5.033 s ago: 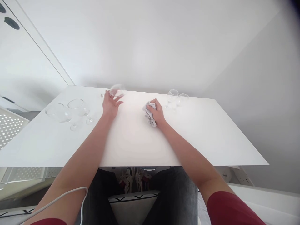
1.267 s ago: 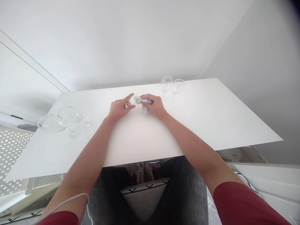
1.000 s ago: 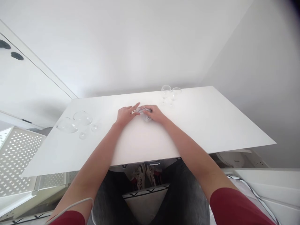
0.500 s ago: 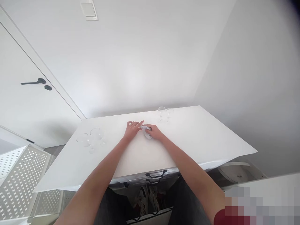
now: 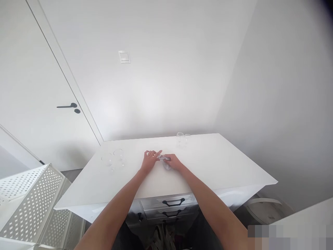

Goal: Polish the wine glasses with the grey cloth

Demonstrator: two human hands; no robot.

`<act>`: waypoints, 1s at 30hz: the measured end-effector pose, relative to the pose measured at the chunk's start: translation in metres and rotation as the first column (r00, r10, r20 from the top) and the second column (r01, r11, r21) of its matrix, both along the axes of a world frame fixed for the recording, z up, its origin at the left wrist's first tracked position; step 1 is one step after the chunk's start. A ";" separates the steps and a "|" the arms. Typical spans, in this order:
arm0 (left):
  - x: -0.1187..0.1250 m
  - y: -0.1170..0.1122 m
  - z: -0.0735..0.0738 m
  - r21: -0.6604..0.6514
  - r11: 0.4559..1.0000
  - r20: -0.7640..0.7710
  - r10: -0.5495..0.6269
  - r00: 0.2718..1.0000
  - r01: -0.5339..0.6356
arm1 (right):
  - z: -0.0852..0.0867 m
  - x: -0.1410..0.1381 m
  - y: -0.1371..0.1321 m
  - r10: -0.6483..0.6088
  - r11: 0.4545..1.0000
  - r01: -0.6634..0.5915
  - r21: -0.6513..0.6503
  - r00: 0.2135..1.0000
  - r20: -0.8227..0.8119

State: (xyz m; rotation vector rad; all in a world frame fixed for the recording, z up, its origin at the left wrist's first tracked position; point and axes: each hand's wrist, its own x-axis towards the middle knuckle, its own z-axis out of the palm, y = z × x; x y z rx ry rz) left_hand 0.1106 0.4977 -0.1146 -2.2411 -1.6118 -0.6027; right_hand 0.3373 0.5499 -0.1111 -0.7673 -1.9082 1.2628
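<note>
Both my hands meet at the middle of a white table (image 5: pixel 215 163). My right hand (image 5: pixel 175 163) is closed round a crumpled grey cloth (image 5: pixel 167 164) and presses it onto a small clear glass (image 5: pixel 161 158) lying between the hands. My left hand (image 5: pixel 149 161) reaches in from the left, its fingertips pinching the glass's other end. Most of that glass is hidden by the cloth and my fingers.
Two clear stemmed glasses (image 5: pixel 113 159) stand at the table's left, two more (image 5: pixel 182 138) at the back near the wall. Drawers with black handles (image 5: pixel 173 202) sit under the tabletop. A white perforated rack (image 5: pixel 28 201) stands at the left. A door with a black handle (image 5: pixel 68 106) is behind it.
The view has pulled back and tilted up, showing door, wall switch and drawers. Five seconds ago my left hand was reaching for a glass further back; now both hands stay together on it.
</note>
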 end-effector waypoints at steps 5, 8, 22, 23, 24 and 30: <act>0.006 -0.011 0.000 0.006 0.998 -0.027 -0.061 0.998 0.061 | 0.004 0.015 -0.014 0.077 0.968 -0.109 -0.225 0.986 -0.146; 0.009 -0.015 0.001 0.022 0.999 -0.003 -0.023 1.000 0.023 | 0.007 0.017 -0.022 -0.037 0.980 0.001 -0.201 0.983 -0.178; 0.007 -0.018 0.002 -0.028 1.000 0.017 -0.001 1.000 0.001 | 0.004 0.014 -0.024 -0.069 0.988 0.048 -0.150 0.989 -0.133; 0.006 -0.018 0.002 -0.036 0.999 0.014 -0.011 1.000 0.012 | 0.004 0.013 -0.024 -0.024 0.990 0.009 -0.139 0.994 -0.108; 0.006 -0.018 0.002 -0.046 0.999 0.012 -0.026 1.000 0.026 | 0.005 0.013 -0.024 0.020 0.988 -0.035 -0.148 0.995 -0.102; 0.010 -0.020 0.005 -0.069 0.996 0.012 -0.048 0.999 0.049 | 0.003 0.022 -0.023 -0.079 0.962 0.011 -0.274 0.968 -0.240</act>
